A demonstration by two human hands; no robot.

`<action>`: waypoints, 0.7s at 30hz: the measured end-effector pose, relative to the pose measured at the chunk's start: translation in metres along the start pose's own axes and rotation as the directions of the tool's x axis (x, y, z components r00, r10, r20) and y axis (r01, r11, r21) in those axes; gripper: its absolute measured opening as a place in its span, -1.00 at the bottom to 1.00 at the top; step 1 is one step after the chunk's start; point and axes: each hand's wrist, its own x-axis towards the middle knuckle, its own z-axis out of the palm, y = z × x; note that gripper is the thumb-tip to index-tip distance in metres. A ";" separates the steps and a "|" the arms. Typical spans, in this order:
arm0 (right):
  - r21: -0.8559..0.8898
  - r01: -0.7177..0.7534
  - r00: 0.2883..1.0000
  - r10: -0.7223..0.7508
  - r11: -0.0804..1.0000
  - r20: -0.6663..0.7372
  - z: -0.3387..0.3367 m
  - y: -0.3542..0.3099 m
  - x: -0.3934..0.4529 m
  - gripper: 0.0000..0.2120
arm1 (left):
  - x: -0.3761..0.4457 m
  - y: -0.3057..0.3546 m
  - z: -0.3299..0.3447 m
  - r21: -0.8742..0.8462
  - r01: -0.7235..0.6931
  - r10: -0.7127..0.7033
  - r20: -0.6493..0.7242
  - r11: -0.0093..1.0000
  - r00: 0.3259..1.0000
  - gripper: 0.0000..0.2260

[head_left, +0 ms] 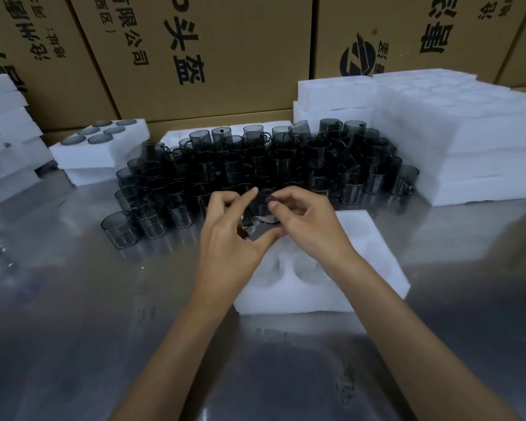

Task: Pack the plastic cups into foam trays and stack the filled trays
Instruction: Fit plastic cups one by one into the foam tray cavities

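Smoky grey plastic, one cup point(263, 209) is pinched between both hands, left hand point(231, 235) and right hand point(307, 226), just above the far end of an unfilled foam tray point(316, 284) on the steel desk point(73, 329). The grip looks light, by fingertips only; a slip could drop it into the crowded cups point(255, 165) behind and topple several. A tilted entry may jam it in the pocket.

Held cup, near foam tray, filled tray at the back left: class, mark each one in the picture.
Held cup point(263, 208), head view, its dark wall between the fingers.
Near foam tray point(374, 256), head view, bare top face, right side.
Filled tray point(82, 156), head view, its white front wall.
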 end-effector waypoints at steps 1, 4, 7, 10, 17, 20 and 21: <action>-0.008 -0.002 1.000 0.002 1.000 -0.002 0.001 0.003 0.001 -0.89 | 0.002 -0.003 -0.002 -0.003 0.024 -0.024 0.027 1.000 0.999 -0.39; -0.046 -0.009 1.000 0.009 0.999 0.001 0.001 0.008 0.001 -0.87 | 0.009 -0.012 -0.009 -0.066 0.117 -0.110 0.098 0.991 0.989 -0.42; -0.078 0.017 1.000 -0.017 0.997 0.000 0.001 0.010 0.002 -0.83 | 0.010 -0.017 -0.016 -0.138 0.156 -0.134 0.151 0.978 0.979 -0.45; -0.105 0.050 0.999 -0.051 0.993 -0.012 0.002 0.010 0.003 -0.79 | 0.011 -0.018 -0.015 -0.182 0.168 -0.137 0.173 0.969 0.975 -0.50; -0.321 0.043 0.997 -0.020 0.946 0.076 0.008 0.012 -0.004 -0.67 | 0.007 -0.025 -0.021 -0.015 0.217 -0.210 0.198 0.976 0.957 -0.66; -0.447 0.062 0.996 -0.030 0.893 0.079 0.005 0.013 -0.007 -0.65 | 0.009 -0.031 -0.025 -0.169 0.267 -0.223 0.241 0.949 0.944 -0.85; -0.484 0.074 0.995 -0.034 0.872 0.089 0.004 0.014 -0.007 -0.64 | 0.010 -0.033 -0.026 -0.186 0.268 -0.215 0.263 0.945 0.941 -0.86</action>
